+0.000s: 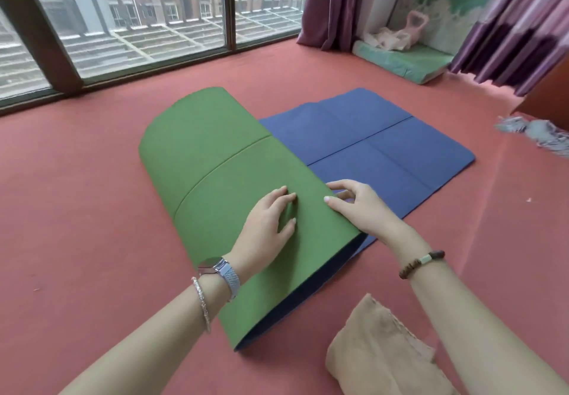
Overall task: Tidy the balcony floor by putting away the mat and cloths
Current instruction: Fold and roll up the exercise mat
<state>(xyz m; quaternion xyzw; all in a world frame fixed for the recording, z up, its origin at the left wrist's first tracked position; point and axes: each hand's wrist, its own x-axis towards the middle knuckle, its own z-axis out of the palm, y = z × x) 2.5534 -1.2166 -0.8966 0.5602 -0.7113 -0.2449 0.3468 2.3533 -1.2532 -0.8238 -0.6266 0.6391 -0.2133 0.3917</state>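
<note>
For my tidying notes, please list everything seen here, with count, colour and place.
mat: one, green outside, blue inside, half rolled, middle of floor
tan cloth: one, tan, floor near the right arm
grey cloth: one, grey, fringed, floor at right edge
cushion: one, pale green, far corner by the curtains
curtains: two, purple, far right
floor: one, red
left hand: one, pressing the green roll
right hand: one, touching the roll's edge

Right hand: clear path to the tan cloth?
Probably yes: the tan cloth lies uncovered on the floor beside the right forearm; the right hand must leave the mat first.
</note>
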